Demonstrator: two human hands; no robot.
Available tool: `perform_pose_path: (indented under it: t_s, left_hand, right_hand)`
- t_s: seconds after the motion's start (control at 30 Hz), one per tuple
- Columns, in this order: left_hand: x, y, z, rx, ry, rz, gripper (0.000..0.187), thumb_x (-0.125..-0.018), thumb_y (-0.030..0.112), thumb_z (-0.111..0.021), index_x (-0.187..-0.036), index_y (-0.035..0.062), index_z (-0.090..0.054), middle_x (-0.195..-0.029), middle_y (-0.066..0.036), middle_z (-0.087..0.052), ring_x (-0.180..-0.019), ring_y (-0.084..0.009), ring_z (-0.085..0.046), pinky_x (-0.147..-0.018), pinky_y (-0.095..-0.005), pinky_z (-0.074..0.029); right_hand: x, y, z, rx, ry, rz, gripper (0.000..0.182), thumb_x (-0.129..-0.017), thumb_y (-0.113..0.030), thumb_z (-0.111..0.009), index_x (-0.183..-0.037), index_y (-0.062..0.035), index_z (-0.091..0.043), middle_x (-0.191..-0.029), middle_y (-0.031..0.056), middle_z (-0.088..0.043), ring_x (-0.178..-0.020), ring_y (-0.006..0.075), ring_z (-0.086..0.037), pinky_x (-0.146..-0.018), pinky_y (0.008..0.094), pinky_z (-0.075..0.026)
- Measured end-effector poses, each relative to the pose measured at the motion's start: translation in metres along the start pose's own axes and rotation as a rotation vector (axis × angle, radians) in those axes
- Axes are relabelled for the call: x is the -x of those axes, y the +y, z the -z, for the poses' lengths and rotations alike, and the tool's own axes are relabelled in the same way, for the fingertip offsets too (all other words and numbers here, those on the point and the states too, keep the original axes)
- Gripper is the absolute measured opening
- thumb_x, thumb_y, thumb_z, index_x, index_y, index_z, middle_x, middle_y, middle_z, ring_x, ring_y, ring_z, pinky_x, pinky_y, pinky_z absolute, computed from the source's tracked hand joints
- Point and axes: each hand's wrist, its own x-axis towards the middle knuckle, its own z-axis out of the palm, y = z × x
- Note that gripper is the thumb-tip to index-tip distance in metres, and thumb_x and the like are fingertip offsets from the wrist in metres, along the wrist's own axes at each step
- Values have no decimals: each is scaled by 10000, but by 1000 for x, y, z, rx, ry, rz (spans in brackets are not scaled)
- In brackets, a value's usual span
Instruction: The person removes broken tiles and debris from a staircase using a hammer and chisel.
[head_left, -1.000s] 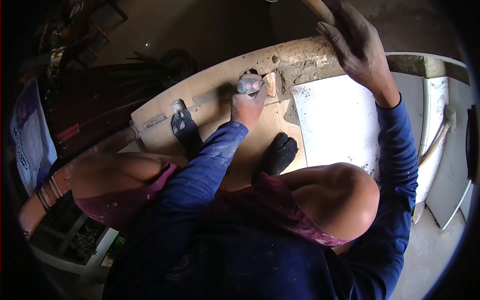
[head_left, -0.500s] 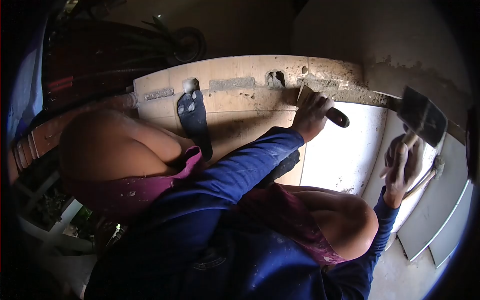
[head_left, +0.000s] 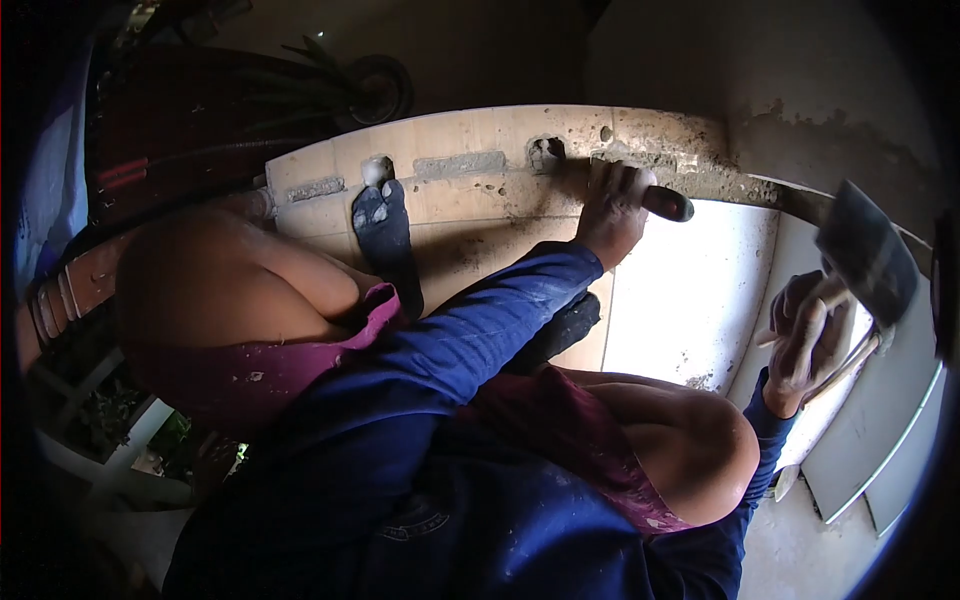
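Observation:
My left hand (head_left: 615, 215) is closed around the dark handle of a scraper (head_left: 668, 204) and sits at the edge of the tiled ledge. The scraper's blade is mostly hidden behind my fingers, close to a rough strip of mortar (head_left: 640, 160). Raised at the right, my right hand (head_left: 815, 335) grips the light wooden handle of a hammer. The hammer's dark, block-like head (head_left: 867, 250) is slightly blurred and stands well apart from the scraper.
Beige tiles (head_left: 465, 215) lie under my dark-socked foot (head_left: 383, 235). Holes and mortar patches (head_left: 460, 164) run along their far part. A white tile (head_left: 690, 290) is in front of me; grey panels (head_left: 870, 430) lean at the right. A wheel (head_left: 380, 88) shows behind.
My left hand has shifted slightly left with the scraper, whose handle now lies flatter. The hammer head has moved a little right and down, tilting more.

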Motion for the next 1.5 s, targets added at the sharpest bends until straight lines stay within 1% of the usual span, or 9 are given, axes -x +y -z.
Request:
perform_pose_path:
  t_s: [0.07,0.2,0.47,0.57,0.67,1.27,1.3,1.4,1.5]
  left_hand:
    - [0,0,2,-11,20,-2,296,-771,-6,-559,-1051,60,-492,-989,-173,-499,-950,-379,-477,-859,-485,-390]
    - [8,-10,0,-48,-14,16,309,-764,-16,-554,-1055,66,-490,-993,-168,-498,-943,-378,-494,-830,-468,-419]
    - [-24,-10,11,88,128,-234,80,-840,45,-592,-903,65,-547,-872,-133,-566,-843,-329,-561,-765,-407,-455]
    - [-53,22,41,221,78,492,272,-882,284,-655,-895,30,-559,-795,-116,-615,-708,-215,-599,-647,-338,-478]
    - [-48,-37,43,328,25,622,229,-886,238,-658,-941,26,-592,-815,-25,-608,-757,-127,-569,-715,-296,-480]
    - [-123,-44,26,-229,-420,217,554,-789,467,-724,-952,-53,-621,-881,-185,-656,-825,-291,-654,-751,-390,-503]
    - [-125,-60,22,-160,-426,226,556,-789,468,-723,-946,-55,-617,-871,-186,-652,-825,-294,-651,-748,-393,-502]
    - [-127,-62,26,-149,-430,256,530,-791,451,-728,-936,-46,-616,-856,-179,-649,-825,-291,-647,-744,-393,-503]
    - [-121,-53,26,-216,-407,260,500,-794,432,-730,-930,-35,-620,-842,-167,-655,-817,-279,-653,-749,-383,-507]
  right_hand:
    - [3,1,-19,-418,71,13,328,-996,-235,-468,-1153,49,-515,-664,28,-476,-498,77,-400,-451,222,-287]
    - [16,41,-22,612,-471,-162,129,-929,-51,-547,-1010,48,-562,-728,141,-568,-681,216,-569,-672,323,-488]
    - [16,12,-8,-167,175,-33,272,-1018,-258,-432,-1016,11,-474,-688,42,-483,-497,43,-364,-427,182,-286]
    - [22,30,-5,-111,178,-129,345,-1018,-240,-440,-1176,64,-472,-649,-23,-453,-496,28,-375,-431,170,-285]
    - [27,38,-12,-172,179,-195,338,-1011,-200,-460,-1211,72,-471,-638,-33,-456,-487,13,-364,-434,163,-281]
    - [-95,39,-1,38,-35,-29,395,-949,-133,-589,-1288,41,-484,-935,92,-665,-780,76,-608,-630,220,-480]
    - [-111,43,10,432,-48,251,353,-930,-69,-563,-1259,46,-507,-963,135,-648,-875,173,-621,-727,266,-491]
    - [-139,67,15,475,-134,-12,386,-922,-58,-568,-1289,29,-491,-1014,152,-660,-865,178,-649,-714,282,-516]
    - [-140,96,-24,534,-304,417,264,-931,-90,-578,-1181,-4,-583,-983,93,-658,-858,140,-641,-669,253,-519]
